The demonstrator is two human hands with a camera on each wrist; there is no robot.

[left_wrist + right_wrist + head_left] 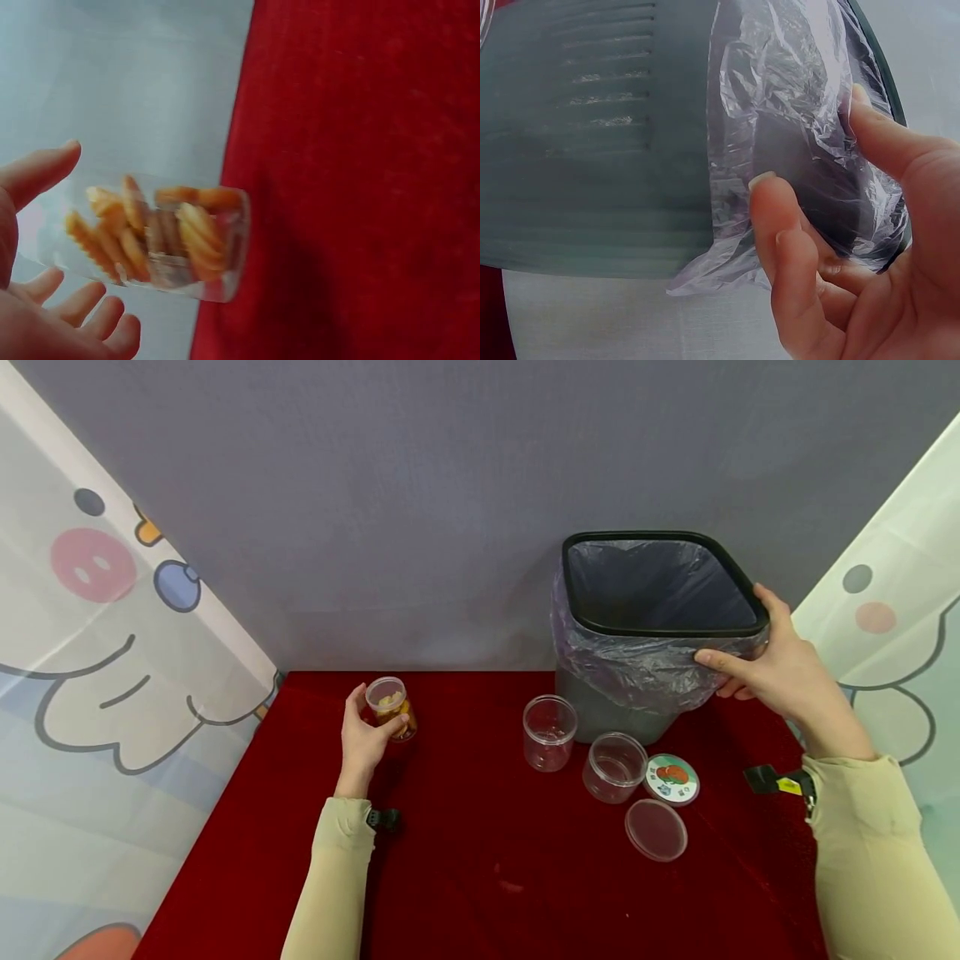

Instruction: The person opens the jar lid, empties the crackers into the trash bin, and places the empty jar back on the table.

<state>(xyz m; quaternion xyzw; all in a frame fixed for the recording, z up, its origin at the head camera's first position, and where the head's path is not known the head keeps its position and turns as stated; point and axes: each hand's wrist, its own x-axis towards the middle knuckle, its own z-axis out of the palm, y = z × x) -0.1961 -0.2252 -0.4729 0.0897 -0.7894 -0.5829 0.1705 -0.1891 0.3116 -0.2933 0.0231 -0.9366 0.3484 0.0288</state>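
Observation:
In the head view my left hand (363,745) grips a clear plastic jar (392,720) by its upper part, thumb on one side and fingers on the other. Pieces of golden and brown biscuit (201,238) show through its wall in the left wrist view. On the far side of the table, my right hand (791,677) holds the right corner of a grey trash bin (611,708). Its thumb and fingers lie against the black rim (675,632) and the folded-over translucent bag (633,670). The bin leans slightly in the head view.
Two clear jars without lids, a left one (550,739) and a right one (613,772), stand before the bin. A printed lid (672,779) and a plain clear lid (656,831) lie beside them on the red tablecloth (480,852). A grey wall (375,527) rises behind.

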